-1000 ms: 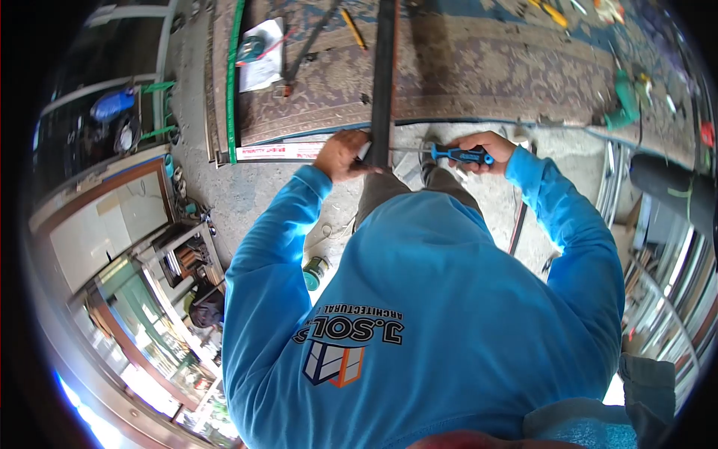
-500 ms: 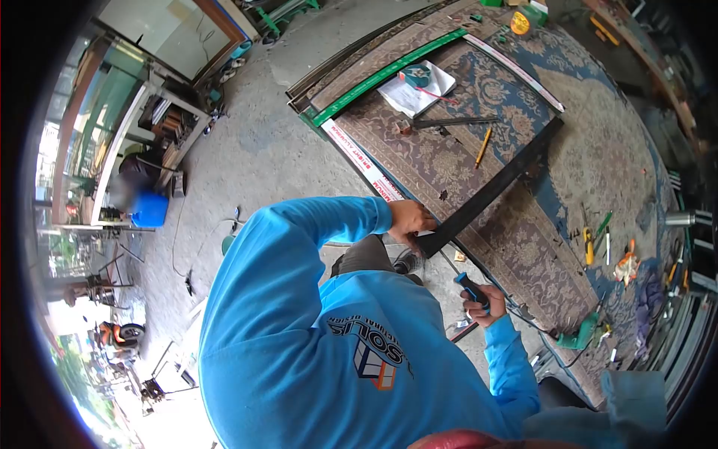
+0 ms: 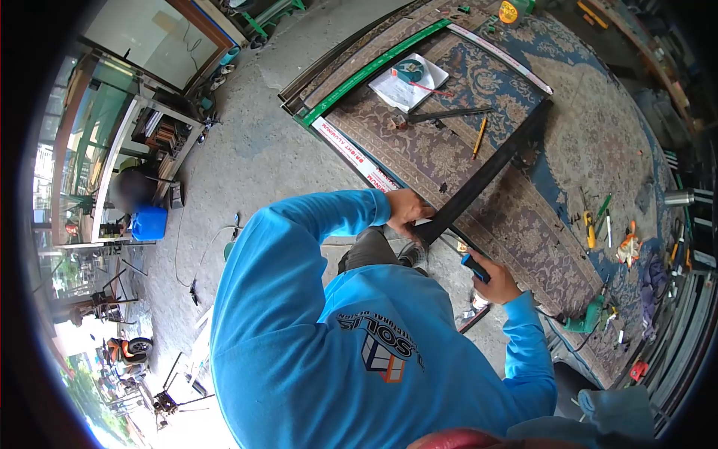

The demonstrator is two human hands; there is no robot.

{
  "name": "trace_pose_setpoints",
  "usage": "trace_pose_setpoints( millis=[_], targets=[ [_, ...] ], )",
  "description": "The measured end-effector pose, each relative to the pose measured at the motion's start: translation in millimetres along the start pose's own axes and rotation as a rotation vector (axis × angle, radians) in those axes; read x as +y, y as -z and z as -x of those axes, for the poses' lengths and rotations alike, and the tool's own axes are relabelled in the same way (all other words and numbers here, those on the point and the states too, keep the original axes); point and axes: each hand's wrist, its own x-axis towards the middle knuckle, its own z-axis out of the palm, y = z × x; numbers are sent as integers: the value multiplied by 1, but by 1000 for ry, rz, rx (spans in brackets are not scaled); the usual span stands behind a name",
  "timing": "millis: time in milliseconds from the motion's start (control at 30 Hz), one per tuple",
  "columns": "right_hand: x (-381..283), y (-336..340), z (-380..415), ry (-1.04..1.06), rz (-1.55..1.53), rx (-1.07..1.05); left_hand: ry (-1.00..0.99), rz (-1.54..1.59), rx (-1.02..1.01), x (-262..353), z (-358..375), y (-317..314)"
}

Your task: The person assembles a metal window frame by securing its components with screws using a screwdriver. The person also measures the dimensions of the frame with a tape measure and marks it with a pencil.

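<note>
A rectangular aluminium frame lies on a patterned carpet, with a dark bar [image 3: 490,172] along its near right side and white printed tape [image 3: 348,150] on its left side. My left hand [image 3: 407,211] is closed around the near corner where these two sides meet; its fingertips are partly hidden behind the profile. Just to the right, my right hand [image 3: 497,280] grips a screwdriver [image 3: 476,268] by its blue and black handle. The handle's end tilts toward the frame corner, and the thin shaft hardly shows.
Inside the frame are an open notebook [image 3: 426,93] with a tape measure [image 3: 407,70] on it, a dark metal strip [image 3: 452,114] and a yellow pencil [image 3: 480,138]. To the right lie a green power drill [image 3: 587,318] and a yellow-handled tool [image 3: 590,230]. Metal profiles [image 3: 684,355] line the right edge.
My right hand has moved up toward the frame corner and turned, so its back now shows more over the screwdriver handle. The left hand keeps its place at the corner. The whole view has shifted slightly.
</note>
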Motion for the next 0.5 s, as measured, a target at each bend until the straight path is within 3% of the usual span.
trace_pose_setpoints(
  millis=[67, 133, 200, 233, 267, 300, 367, 500],
  targets=[
    [-4, -4, 5, -118, -179, 121, 24, 2, -15, 1, -1, -1],
    [-3, -7, 14, -452, -811, 155, 48, 37, -37, -3, 0, -3],
    [-2, 2, 11, -671, -1490, -235, 61, 23, -74, -6, 0, -4],
    [-7, -3, 13, -656, -934, -52, 39, -9, -48, -6, 4, -3],
    [0, -3, 7, -155, -345, -84, 12, -28, -27, -4, 7, -7],
    [6, -4, 2, 237, 314, 163, 26, -26, -45, 1, 4, -1],
    [1, 4, 9, 289, 466, 240, 12, 13, -45, 1, -2, 3],
    [3, 3, 21, -482, -489, 68, 64, 28, -57, 1, -9, 2]
  ],
)
